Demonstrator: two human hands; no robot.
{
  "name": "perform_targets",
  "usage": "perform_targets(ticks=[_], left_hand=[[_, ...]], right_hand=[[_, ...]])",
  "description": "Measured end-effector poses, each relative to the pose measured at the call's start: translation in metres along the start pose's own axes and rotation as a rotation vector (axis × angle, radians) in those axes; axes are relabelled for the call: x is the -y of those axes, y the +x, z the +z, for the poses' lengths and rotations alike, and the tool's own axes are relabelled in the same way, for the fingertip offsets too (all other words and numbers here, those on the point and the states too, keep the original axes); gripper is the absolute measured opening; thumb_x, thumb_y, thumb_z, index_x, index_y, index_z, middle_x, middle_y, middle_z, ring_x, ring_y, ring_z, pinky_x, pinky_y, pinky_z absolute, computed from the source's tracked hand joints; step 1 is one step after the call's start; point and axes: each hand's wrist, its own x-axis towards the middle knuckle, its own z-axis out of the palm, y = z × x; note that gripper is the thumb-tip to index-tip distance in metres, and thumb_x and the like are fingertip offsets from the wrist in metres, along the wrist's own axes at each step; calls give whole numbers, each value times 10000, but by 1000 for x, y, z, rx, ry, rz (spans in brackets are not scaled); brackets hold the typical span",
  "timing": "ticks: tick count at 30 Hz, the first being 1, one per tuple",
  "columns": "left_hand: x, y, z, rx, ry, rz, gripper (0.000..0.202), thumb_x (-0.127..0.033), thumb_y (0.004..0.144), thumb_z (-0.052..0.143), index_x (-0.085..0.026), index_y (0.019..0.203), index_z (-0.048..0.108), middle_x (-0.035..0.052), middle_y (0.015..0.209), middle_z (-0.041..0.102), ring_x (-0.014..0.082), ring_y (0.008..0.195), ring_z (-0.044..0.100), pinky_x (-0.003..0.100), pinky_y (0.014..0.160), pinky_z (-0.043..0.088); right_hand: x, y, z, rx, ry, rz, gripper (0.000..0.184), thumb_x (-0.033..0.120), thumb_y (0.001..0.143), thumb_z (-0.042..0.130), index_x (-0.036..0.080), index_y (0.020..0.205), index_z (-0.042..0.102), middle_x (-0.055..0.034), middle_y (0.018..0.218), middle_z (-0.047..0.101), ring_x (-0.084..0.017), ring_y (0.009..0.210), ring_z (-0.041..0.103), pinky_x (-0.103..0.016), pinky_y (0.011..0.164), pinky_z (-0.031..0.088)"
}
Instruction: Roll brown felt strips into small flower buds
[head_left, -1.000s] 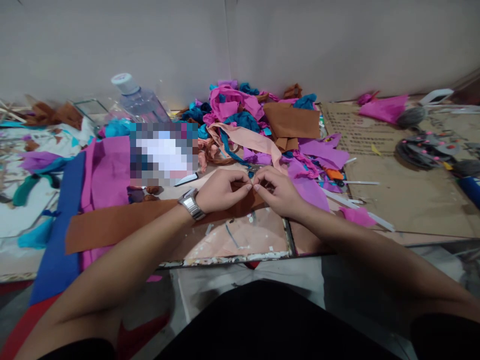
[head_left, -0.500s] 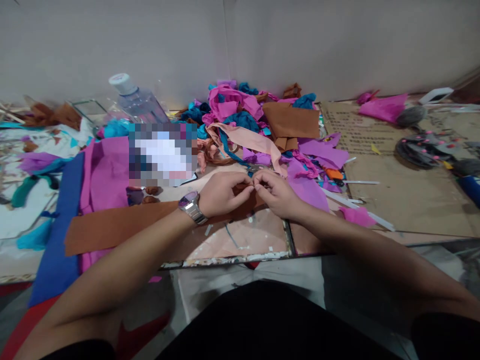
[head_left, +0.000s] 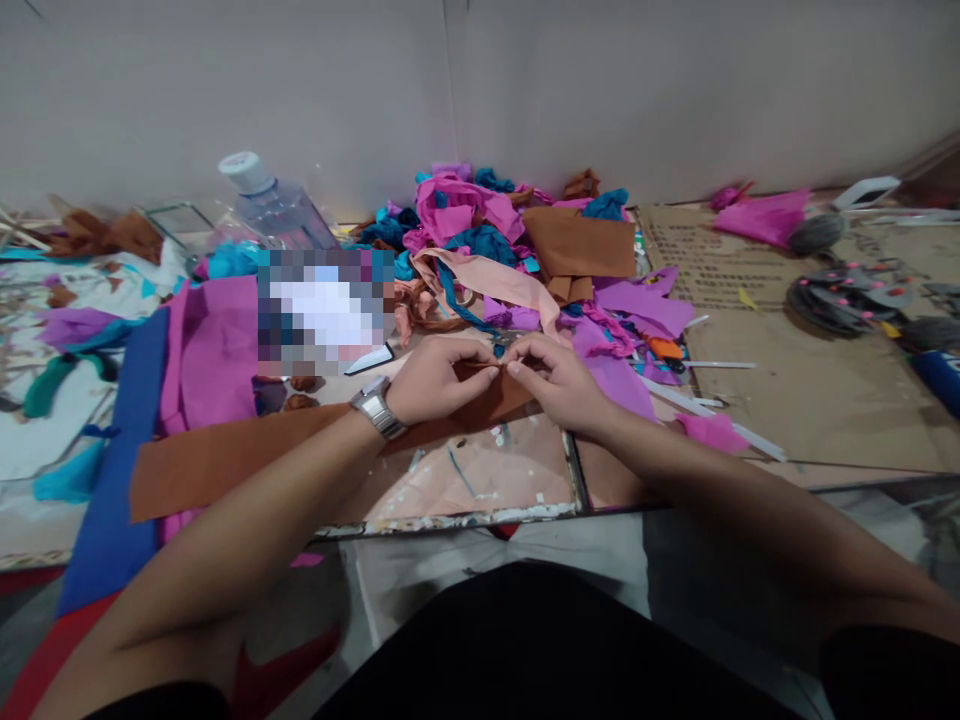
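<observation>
A long brown crepe-paper strip [head_left: 232,455] runs from the left of the table to beneath my hands. My left hand [head_left: 439,380], a metal watch [head_left: 379,405] on its wrist, pinches the strip's top edge between thumb and fingers. My right hand [head_left: 559,385] pinches the same edge a little to the right, with a small gap between the two sets of fingertips. Just beyond the fingertips lie a small metal tool [head_left: 501,340], partly hidden, and a peach strip [head_left: 502,283]. Fingers cover the exact grip points.
Behind my hands rises a heap of pink, teal and brown scraps [head_left: 472,215]. A clear bottle [head_left: 281,205] with a white cap stands left of it. Magenta sheets [head_left: 217,350] lie on a blue board [head_left: 124,470]. Cardboard [head_left: 750,370] at right bears a dark pincushion-like disc [head_left: 840,300].
My hands have moved slightly apart; their fingertips were together before. The brown strip's edge now shows between them. The head view has shifted a little.
</observation>
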Motion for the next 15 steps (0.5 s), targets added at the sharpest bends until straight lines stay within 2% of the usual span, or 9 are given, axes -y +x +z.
perform_targets(ticks=[4, 10, 15], left_hand=[[0, 0, 0, 35, -27, -23, 214, -320, 938, 654, -161, 952, 797, 32, 861, 781, 154, 752, 677, 269, 730, 491], [4, 0, -3, 52, -54, -54, 272, -381, 947, 658, -154, 953, 808, 47, 875, 790, 175, 785, 690, 282, 755, 505], [6, 1, -8, 62, -82, -67, 304, -410, 956, 656, -154, 957, 821, 41, 828, 782, 170, 736, 671, 269, 699, 492]], right_hand=[[2, -1, -1, 17, 31, 47, 152, 330, 950, 669, 206, 1030, 708, -40, 972, 686, -161, 780, 594, -307, 708, 479], [4, -1, 1, -31, 3, 86, 96, 282, 915, 676, 195, 913, 718, -20, 830, 694, -151, 715, 593, -285, 650, 462], [3, -1, 0, -43, 31, 111, 113, 303, 899, 704, 192, 888, 723, -13, 803, 696, -148, 704, 595, -282, 649, 454]])
